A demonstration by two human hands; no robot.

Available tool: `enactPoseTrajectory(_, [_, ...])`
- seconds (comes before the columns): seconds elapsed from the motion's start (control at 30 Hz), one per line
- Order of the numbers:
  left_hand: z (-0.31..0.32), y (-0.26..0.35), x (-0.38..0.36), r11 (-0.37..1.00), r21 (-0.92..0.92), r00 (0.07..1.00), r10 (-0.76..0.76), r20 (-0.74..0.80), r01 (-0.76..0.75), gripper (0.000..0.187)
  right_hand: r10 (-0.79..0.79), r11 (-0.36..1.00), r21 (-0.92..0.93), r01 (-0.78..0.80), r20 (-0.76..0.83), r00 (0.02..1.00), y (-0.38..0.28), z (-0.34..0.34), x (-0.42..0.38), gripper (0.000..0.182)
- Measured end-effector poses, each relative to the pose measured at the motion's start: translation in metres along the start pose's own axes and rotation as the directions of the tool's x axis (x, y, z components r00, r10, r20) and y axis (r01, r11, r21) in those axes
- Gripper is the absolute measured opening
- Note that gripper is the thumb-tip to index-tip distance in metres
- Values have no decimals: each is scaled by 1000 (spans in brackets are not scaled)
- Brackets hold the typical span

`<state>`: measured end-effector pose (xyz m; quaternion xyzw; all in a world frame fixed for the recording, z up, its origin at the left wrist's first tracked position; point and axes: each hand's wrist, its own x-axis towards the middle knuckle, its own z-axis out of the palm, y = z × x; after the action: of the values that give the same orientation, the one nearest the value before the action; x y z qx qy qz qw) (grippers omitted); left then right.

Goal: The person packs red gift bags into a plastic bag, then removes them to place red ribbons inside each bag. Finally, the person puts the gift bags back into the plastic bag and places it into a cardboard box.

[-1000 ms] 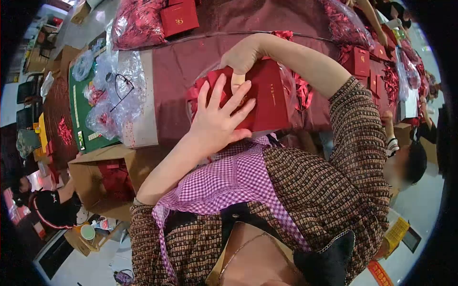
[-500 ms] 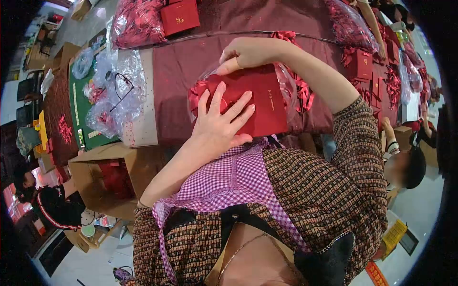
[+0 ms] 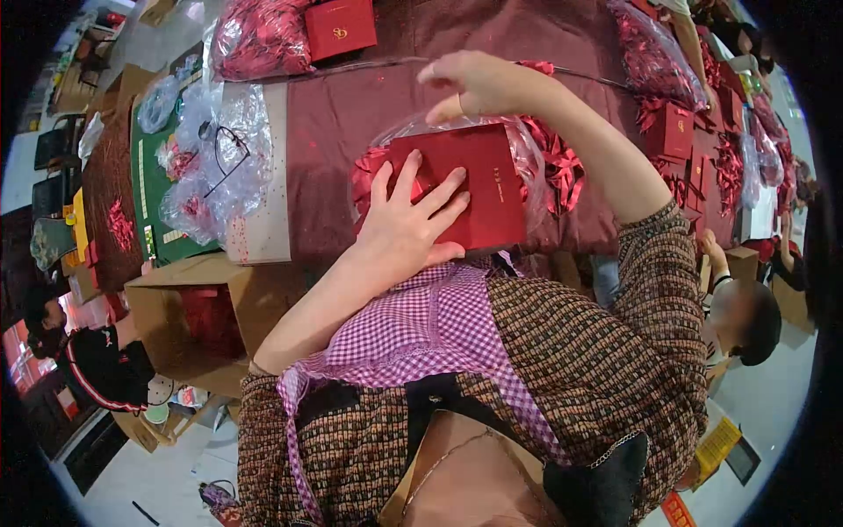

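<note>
A flat red gift box (image 3: 483, 189) with small gold lettering lies at the near edge of a table draped in maroon cloth (image 3: 329, 132). It rests on a clear plastic bag of red ribbon bows (image 3: 558, 167). My left hand (image 3: 408, 224) presses flat on the box's left half, fingers spread. My right hand (image 3: 479, 83) hovers just past the box's far edge with fingers loosely curled, holding nothing and not touching the box.
A second red box (image 3: 341, 28) sits on a bag of red bows at the far side. Crumpled clear bags and eyeglasses (image 3: 224, 154) lie left by a green mat (image 3: 151, 189). An open cardboard carton (image 3: 189, 321) stands below. More red boxes (image 3: 672, 132) and seated people (image 3: 746, 321) are nearby.
My right hand has lifted off the box's far edge and moved up and away. The box now lies flatter. My left hand has stayed pressed on it.
</note>
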<state>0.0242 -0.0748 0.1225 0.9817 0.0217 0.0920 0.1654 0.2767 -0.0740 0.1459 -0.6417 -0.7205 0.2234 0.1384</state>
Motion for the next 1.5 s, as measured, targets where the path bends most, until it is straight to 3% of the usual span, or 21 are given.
enactPoseTrajectory(0.07, [2,2,2,1000,-19,1000,8,-21,-8,65,74,997,-33,-69,213,974,10,6,4,58])
enactPoseTrajectory(0.2, [7,2,3,1000,-16,999,16,-33,-17,65,31,999,11,-35,264,964,43,33,25,35])
enactPoseTrajectory(0.3, [7,1,4,1000,-14,999,20,-30,-21,65,-11,991,132,21,-81,997,25,25,26,25])
enactPoseTrajectory(0.53, [7,-1,5,998,66,1000,17,0,-17,65,44,977,215,19,-288,957,-14,-34,-17,17])
enactPoseTrajectory(0.57, [7,-1,6,995,94,1000,14,18,-16,66,6,993,113,34,-337,942,-22,-48,-30,16])
enactPoseTrajectory(0.63, [10,-4,7,991,130,999,13,45,-18,68,170,984,105,-145,-305,937,-37,-66,-59,15])
enactPoseTrajectory(0.67, [10,-4,8,992,128,999,15,36,-19,67,104,992,106,-71,-351,930,-40,-68,-72,14])
enactPoseTrajectory(0.77, [12,-4,14,989,139,999,39,28,-43,64,127,990,101,-95,-389,912,-64,-63,-99,13])
enactPoseTrajectory(0.9, [14,1,17,982,184,998,29,48,-37,64,328,927,316,-201,-424,844,-64,-52,-124,20])
enactPoseTrajectory(0.97, [15,-4,19,984,176,998,31,50,-39,63,114,992,28,-122,-610,784,-74,-49,-142,26])
enactPoseTrajectory(1.0, [17,-8,18,986,155,998,48,37,-53,64,230,971,84,-226,-602,765,-97,-54,-155,27])
enactPoseTrajectory(1.07, [15,-10,19,979,177,995,98,6,-97,64,-191,981,-153,116,-691,698,-114,-44,-168,26])
enactPoseTrajectory(1.1, [17,-11,20,980,165,994,111,1,-110,65,-45,971,148,188,-658,751,-129,-27,-177,26])
enactPoseTrajectory(1.13, [19,-13,20,979,168,992,121,-19,-117,65,-44,912,318,258,-550,834,-129,-9,-179,29])
enactPoseTrajectory(1.2, [19,-10,22,971,203,991,132,-19,-126,65,57,906,409,110,-375,925,-142,39,-175,27])
enactPoseTrajectory(1.23, [20,-10,22,964,228,988,151,-37,-139,65,152,946,314,-82,-206,967,-137,65,-177,31])
enactPoseTrajectory(1.3, [21,-10,24,958,252,988,150,-32,-137,65,314,946,-49,-320,-104,944,-138,107,-178,46])
enactPoseTrajectory(1.37, [22,-11,26,945,290,986,166,-31,-150,66,312,883,-286,-372,-234,921,-128,148,-180,57])
enactPoseTrajectory(1.4, [23,-11,26,943,295,984,172,-36,-154,67,218,855,-372,-362,-376,901,-129,157,-179,58])
enactPoseTrajectory(1.47, [23,-8,26,931,325,980,194,-53,-166,67,328,780,-375,-501,-436,838,-133,172,-175,59])
enactPoseTrajectory(1.5, [22,-7,28,932,328,983,178,-37,-157,67,314,759,-396,-516,-473,824,-129,177,-172,42])
